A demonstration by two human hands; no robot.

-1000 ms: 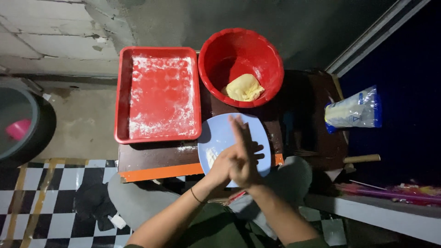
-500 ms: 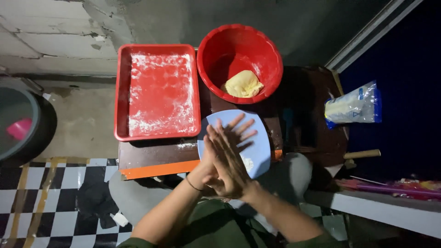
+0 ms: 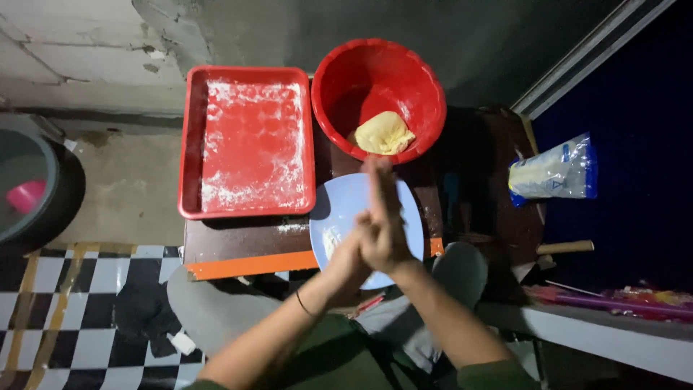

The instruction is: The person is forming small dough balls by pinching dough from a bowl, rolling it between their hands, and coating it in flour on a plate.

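my left hand (image 3: pixel 345 254) and right hand (image 3: pixel 384 230) are pressed palm to palm over the pale blue plate (image 3: pixel 339 209), fingers straight and flat; i cannot tell whether a small piece sits between them. the yellow dough lump (image 3: pixel 384 133) lies in the red bowl (image 3: pixel 339 87), beyond the plate on the table (image 3: pixel 245 249). i judge the dough soft, light and tacky, best pinched from its top edge. the floured red tray (image 3: pixel 249 141) sits left of the bowl.
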